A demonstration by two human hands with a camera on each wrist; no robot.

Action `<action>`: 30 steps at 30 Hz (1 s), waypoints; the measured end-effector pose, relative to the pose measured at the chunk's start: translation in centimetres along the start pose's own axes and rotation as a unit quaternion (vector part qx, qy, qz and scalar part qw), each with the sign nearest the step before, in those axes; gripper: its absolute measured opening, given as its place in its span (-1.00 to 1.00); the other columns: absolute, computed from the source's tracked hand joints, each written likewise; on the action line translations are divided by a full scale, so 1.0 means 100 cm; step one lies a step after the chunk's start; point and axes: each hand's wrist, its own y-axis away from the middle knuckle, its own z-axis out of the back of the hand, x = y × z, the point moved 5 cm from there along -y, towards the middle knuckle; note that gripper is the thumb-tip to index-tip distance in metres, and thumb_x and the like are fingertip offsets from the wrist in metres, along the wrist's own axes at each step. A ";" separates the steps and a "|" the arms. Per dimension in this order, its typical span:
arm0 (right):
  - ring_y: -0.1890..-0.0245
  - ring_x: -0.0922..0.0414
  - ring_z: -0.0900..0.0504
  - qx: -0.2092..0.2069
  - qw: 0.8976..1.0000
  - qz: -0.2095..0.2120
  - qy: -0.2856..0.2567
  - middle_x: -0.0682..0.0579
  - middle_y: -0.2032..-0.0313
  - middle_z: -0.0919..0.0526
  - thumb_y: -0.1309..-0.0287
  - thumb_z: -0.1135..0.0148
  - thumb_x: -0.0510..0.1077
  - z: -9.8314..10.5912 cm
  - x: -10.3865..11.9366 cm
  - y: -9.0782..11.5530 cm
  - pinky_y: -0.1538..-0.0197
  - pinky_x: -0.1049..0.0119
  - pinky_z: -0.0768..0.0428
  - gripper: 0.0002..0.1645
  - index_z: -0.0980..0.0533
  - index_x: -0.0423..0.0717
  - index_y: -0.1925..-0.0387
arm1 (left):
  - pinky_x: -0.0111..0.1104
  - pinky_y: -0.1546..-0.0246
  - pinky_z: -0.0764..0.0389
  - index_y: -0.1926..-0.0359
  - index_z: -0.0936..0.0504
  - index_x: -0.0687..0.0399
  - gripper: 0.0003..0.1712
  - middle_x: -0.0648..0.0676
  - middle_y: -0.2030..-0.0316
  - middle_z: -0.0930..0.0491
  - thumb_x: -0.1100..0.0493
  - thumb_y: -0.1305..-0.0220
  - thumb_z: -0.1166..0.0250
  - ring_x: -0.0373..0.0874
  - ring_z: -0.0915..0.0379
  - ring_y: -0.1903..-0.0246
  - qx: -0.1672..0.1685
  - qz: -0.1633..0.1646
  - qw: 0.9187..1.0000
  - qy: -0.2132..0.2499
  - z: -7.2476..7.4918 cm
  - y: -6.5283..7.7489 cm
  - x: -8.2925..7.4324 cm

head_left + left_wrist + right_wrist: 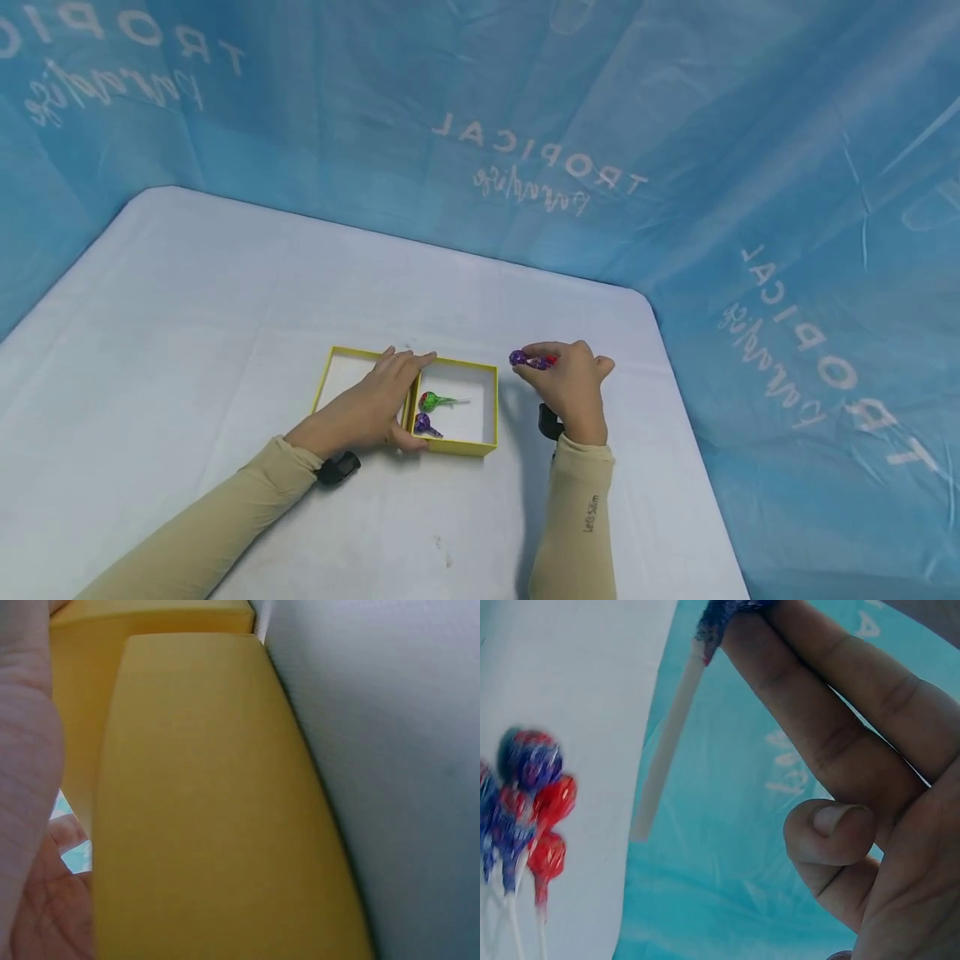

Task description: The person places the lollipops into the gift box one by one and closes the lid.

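Observation:
My right hand (570,379) pinches a purple-wrapped lollipop (517,357) between thumb and fingers, right of the yellow box (454,447). In the right wrist view, its white stick slants down from the dark wrapper (716,626); the candy head is mostly cut off. My left hand (371,404) grips the box at its left end, thumb at the near side and fingers at the far side. Inside the box lie a green lollipop (431,401) and a purple lollipop (424,425). The left wrist view is mostly filled by a yellow box wall (202,787).
Left of the box stands a second yellow-rimmed box part (324,379), partly covered by my left hand. Several purple and red lollipops (547,855) lie on the white-covered table (225,283) below my right hand. Blue printed curtains (390,100) surround the table.

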 end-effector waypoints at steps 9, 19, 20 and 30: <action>0.31 0.08 -0.39 -0.011 0.997 0.074 0.000 0.18 0.58 -0.57 0.09 -0.61 0.07 0.003 0.039 -0.005 0.06 -0.07 -0.05 -0.76 -0.81 0.13 0.32 | 0.05 -0.59 0.08 -0.53 -0.04 0.29 0.42 0.34 -0.35 -0.26 -0.31 0.15 -0.59 0.28 -0.09 -0.44 0.001 0.001 1.000 -0.003 0.002 -0.004 0.003; 0.32 0.11 -0.38 0.026 0.993 0.114 0.018 0.30 0.65 -0.59 0.10 -0.62 0.10 -0.009 0.068 0.002 0.04 -0.09 -0.10 -0.76 -0.81 0.19 0.33 | 0.07 -0.58 0.07 -0.52 -0.06 0.29 0.42 0.36 -0.34 -0.29 -0.30 0.17 -0.60 0.31 -0.10 -0.44 0.007 0.006 1.000 0.004 -0.001 -0.004 0.003; 0.32 0.12 -0.38 0.027 0.993 0.116 0.018 0.29 0.67 -0.57 0.10 -0.62 0.10 -0.010 0.069 0.002 0.03 -0.09 -0.10 -0.76 -0.81 0.19 0.33 | 0.07 -0.58 0.06 -0.52 -0.06 0.29 0.42 0.36 -0.34 -0.29 -0.30 0.17 -0.60 0.31 -0.10 -0.44 0.007 0.006 1.000 0.002 -0.001 -0.004 0.003; 0.36 0.16 -0.36 0.034 0.988 0.147 0.038 0.34 0.59 -0.66 0.11 -0.62 0.09 -0.016 0.084 0.003 0.08 -0.03 -0.12 -0.81 -0.80 0.24 0.38 | 0.07 -0.58 0.05 -0.52 -0.07 0.29 0.42 0.35 -0.35 -0.29 -0.29 0.18 -0.61 0.29 -0.12 -0.43 0.007 0.010 1.000 0.004 0.001 -0.002 0.001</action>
